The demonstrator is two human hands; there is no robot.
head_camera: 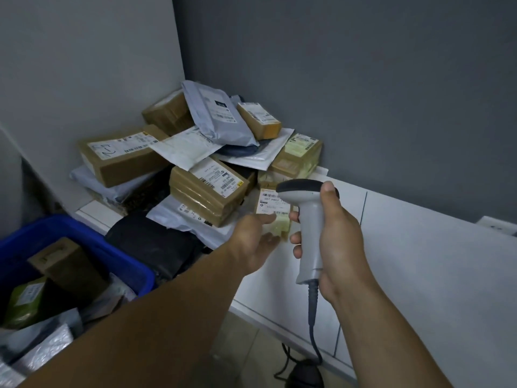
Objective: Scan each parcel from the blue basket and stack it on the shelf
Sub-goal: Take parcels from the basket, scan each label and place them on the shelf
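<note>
A grey scanner (309, 219) is gripped tight by the right hand (338, 242), with the fingers wrapped round its handle and the thumb laid up near its dark head. The head is held just over a small pale parcel (272, 204), which is set on the white shelf (419, 261) at the near edge of a big pile. The left hand (251, 242) is stretched out and loose, and its straight fingers are placed against the side of this small parcel. A brown box (207, 191), a grey bag (215, 113) and a black bag (156, 245) can be seen in the pile, which is pushed into the corner of the grey wall (363, 79). The blue basket (126, 256) is seen at the lower left, beside the shelf. 1 brown parcel (67, 264) and 1 green parcel (25, 301) are kept inside it. A dark cable (313, 317) is hung down from the scanner.
</note>
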